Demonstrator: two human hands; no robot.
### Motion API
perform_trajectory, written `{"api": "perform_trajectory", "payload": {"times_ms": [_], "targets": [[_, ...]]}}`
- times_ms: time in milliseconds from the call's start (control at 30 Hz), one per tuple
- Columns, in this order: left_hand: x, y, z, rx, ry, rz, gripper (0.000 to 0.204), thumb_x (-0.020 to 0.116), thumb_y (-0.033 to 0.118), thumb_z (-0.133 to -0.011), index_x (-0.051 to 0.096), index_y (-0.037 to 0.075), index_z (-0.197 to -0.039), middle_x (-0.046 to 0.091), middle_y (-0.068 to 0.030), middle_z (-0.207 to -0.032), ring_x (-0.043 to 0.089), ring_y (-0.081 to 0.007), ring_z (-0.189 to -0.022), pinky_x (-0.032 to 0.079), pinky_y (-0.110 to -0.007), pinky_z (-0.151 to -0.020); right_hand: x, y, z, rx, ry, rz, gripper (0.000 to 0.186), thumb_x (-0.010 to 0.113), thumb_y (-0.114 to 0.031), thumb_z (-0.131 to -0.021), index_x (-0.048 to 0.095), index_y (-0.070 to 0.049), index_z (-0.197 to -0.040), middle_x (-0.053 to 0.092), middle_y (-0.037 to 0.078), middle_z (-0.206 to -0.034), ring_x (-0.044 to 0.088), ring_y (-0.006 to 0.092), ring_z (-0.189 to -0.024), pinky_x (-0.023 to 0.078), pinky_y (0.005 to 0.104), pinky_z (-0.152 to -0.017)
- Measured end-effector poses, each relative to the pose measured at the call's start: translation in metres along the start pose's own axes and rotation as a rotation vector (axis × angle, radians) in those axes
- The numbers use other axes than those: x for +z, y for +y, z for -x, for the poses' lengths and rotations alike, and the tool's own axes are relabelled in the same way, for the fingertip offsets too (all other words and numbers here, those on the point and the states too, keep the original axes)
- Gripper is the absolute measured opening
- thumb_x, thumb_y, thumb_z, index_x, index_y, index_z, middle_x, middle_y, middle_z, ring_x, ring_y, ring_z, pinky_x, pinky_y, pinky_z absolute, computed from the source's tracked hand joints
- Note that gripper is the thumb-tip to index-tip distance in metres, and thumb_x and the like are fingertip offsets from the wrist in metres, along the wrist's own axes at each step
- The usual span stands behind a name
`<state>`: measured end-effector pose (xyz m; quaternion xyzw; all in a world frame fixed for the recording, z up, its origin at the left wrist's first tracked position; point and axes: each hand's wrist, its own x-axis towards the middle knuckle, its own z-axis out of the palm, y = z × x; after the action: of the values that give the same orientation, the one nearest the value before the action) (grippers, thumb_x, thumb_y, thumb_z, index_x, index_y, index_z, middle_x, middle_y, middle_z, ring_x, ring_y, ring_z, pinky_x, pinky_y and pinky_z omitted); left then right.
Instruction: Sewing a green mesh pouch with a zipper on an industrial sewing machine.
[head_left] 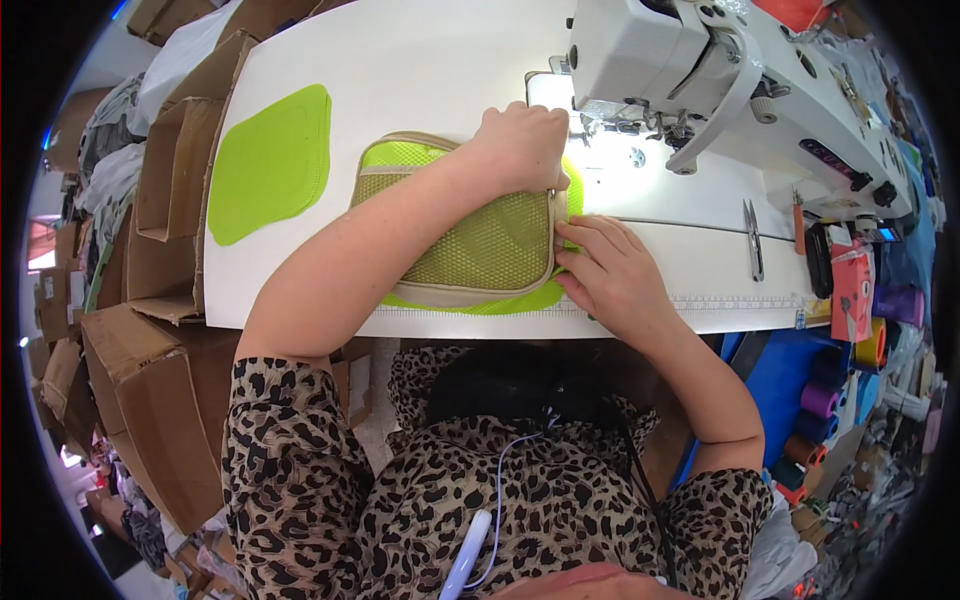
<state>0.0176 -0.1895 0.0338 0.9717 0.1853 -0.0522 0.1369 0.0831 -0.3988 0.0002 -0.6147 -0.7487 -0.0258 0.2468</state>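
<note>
A mesh-fronted pocket piece (450,240) with beige binding lies over bright green fabric (492,302) beside the sewing machine. My left hand (522,148) is closed at its upper right corner, near the presser foot, with my forearm reaching across the mesh; what the curled fingertips grip is partly hidden. Along the piece's right edge, my right hand (605,270) has its fingers bent over the binding and green layer, thumb low against them. A separate stack of green panels (268,165) rests at the table's left.
A white sewing machine (650,60) fills the back right of the white table (400,60). Scissors (753,240), a pink box (851,292) and a black pouch lie at the right, thread cones (818,400) below. Cardboard boxes (160,400) crowd the left side.
</note>
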Motion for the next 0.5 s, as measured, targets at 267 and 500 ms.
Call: {"api": "perform_trajectory", "payload": {"times_ms": [267, 500], "targets": [[-0.003, -0.002, -0.003, -0.044, -0.165, 0.055, 0.031, 0.077, 0.031, -0.075, 0.074, 0.008, -0.095, 0.074, -0.0102, -0.093, 0.072, -0.0320, -0.095, 0.053, -0.048, -0.085, 0.007, -0.005, 0.004, 0.008, 0.061, 0.094, 0.018, 0.066, -0.012, -0.083, 0.069, -0.004, -0.099, 0.065, 0.007, -0.119, 0.061, 0.0223, -0.115, 0.047, 0.0422, -0.103], [-0.003, -0.003, 0.004, 0.015, -0.070, 0.139, 0.029, 0.073, 0.029, -0.073, 0.071, 0.004, -0.087, 0.072, -0.0150, -0.086, 0.070, -0.0319, -0.084, 0.054, -0.041, -0.077, 0.008, -0.006, 0.005, 0.046, 0.083, 0.110, 0.019, 0.066, -0.013, -0.084, 0.070, -0.007, -0.101, 0.065, 0.004, -0.120, 0.060, 0.0198, -0.116, 0.043, 0.0462, -0.104]]}}
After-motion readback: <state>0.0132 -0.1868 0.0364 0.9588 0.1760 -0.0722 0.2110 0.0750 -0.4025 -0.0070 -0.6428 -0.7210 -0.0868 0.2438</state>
